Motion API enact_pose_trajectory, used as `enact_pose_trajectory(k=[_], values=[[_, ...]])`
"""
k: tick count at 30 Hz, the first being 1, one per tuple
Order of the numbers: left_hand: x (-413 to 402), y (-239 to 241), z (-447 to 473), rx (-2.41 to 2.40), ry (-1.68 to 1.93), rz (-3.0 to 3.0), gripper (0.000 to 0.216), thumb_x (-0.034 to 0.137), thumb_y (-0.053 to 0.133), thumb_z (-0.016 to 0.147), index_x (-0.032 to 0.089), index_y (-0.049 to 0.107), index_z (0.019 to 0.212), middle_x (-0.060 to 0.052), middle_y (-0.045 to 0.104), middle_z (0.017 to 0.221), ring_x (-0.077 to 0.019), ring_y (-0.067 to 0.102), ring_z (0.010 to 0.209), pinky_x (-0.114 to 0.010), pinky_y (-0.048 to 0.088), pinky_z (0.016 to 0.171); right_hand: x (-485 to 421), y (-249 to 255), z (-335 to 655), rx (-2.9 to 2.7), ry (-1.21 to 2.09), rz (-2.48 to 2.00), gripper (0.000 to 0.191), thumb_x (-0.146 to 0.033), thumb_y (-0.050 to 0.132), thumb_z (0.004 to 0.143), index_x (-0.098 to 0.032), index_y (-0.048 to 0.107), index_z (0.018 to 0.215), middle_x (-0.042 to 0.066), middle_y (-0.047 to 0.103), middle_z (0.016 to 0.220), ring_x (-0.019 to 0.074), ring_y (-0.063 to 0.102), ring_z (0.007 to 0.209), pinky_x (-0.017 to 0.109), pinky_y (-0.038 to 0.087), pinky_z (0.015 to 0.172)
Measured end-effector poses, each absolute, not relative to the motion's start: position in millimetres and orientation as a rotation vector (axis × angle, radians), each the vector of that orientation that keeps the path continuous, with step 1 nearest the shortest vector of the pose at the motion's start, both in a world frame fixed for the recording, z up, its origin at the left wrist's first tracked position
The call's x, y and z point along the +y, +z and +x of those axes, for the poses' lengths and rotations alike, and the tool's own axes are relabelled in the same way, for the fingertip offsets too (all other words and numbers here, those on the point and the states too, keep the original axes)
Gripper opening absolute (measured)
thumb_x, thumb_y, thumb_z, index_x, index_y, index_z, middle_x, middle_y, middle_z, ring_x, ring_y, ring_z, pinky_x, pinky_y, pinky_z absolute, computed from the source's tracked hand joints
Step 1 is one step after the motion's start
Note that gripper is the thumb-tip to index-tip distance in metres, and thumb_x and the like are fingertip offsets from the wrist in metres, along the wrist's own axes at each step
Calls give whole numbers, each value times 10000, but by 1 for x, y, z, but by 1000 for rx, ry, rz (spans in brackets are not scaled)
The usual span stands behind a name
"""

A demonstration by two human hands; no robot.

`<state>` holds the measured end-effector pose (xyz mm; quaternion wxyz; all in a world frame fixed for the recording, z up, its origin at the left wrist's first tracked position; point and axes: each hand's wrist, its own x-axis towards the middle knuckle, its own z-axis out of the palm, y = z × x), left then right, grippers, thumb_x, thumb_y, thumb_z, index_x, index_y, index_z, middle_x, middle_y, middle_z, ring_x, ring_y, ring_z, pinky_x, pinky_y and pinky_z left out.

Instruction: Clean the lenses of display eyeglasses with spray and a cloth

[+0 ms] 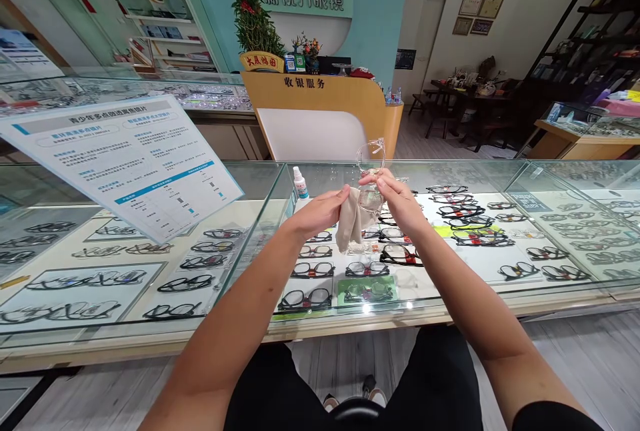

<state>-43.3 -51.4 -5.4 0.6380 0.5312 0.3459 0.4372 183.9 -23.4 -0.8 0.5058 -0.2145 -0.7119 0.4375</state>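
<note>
Above the glass display counter I hold a pair of glasses [384,151] with a thin, clear-looking frame, one lens pointing up. My right hand [400,203] pinches the frame between its fingers. From the other side, my left hand [323,211] grips a beige cleaning cloth [346,231], which hangs down between the hands and lies against the lower part of the glasses. The cloth hides some of my left fingers. A small white spray bottle [300,184] with a blue and red label stands on the counter just beyond my left hand.
Under the glass top of the display counter [420,311] lie rows of spectacle frames [467,211]. A printed sheet [125,158] stands tilted at the left. Across the aisle is a wooden cashier desk [320,94] with plants. My legs are below the counter's front edge.
</note>
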Motion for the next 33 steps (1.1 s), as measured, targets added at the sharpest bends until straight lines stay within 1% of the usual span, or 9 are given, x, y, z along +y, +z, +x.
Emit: enact_pose_trajectory(k=[3,6,12,16,19,24,28,30,33], values=[[-51,-3,-46,741,933,1147,589,710,812,923,127,800,1013,-95,771,918,-233,702,891,-359,532,864,-24,1,185,-1785,1018,-535,487,-699,579,1075,-328,882,1158,78,651,1343,316,549,1466,498,325,1339],[-48,-2,-45,608,923,1093,521,645,781,982,136,824,1087,-127,804,1010,-286,745,1048,-401,557,977,-27,1,184,-1847,969,-552,520,-732,559,1069,-338,888,1150,80,659,1336,327,553,1457,532,304,1347],[-45,-5,-37,425,936,925,436,525,687,1067,159,821,1263,-163,824,1238,-364,751,1270,-525,532,1162,-27,-2,180,-1805,948,-560,535,-746,559,1061,-337,892,1153,90,669,1343,336,536,1490,549,316,1346],[-48,-1,-35,382,969,850,468,470,659,1082,162,759,1419,-172,800,1366,-382,708,1395,-543,511,1216,-25,-2,181,-1728,938,-541,493,-726,587,1058,-349,898,1123,86,683,1336,333,542,1495,551,341,1349],[-51,5,-35,373,1037,830,483,458,627,1097,142,740,1444,-182,786,1409,-376,681,1440,-527,520,1212,-27,1,181,-1737,910,-525,482,-717,588,1064,-354,901,1117,82,704,1366,336,561,1481,566,352,1344],[-50,3,-30,421,1088,890,443,483,643,1099,138,788,1337,-162,821,1301,-345,726,1352,-482,547,1163,-29,1,181,-1762,884,-516,461,-708,575,1078,-380,888,1162,66,703,1415,319,536,1529,572,334,1368],[-48,-6,-31,533,1067,1019,439,559,756,1031,136,828,1122,-137,836,1085,-308,778,1146,-395,584,994,-24,-2,181,-1688,925,-544,444,-700,599,1071,-371,883,1161,69,658,1467,318,500,1568,581,319,1381],[-48,-8,-33,608,1052,1080,503,628,801,977,141,828,1097,-124,827,1030,-298,770,1100,-377,577,941,-22,-3,181,-1651,978,-521,445,-696,620,1061,-347,888,1125,78,670,1441,316,491,1573,560,365,1363],[-50,-7,-36,741,996,1149,630,717,842,894,139,818,1145,-125,815,1016,-296,757,1051,-371,560,880,-22,-3,180,-1587,1096,-489,443,-701,663,1030,-325,889,1094,90,682,1394,313,468,1587,502,512,1250]])
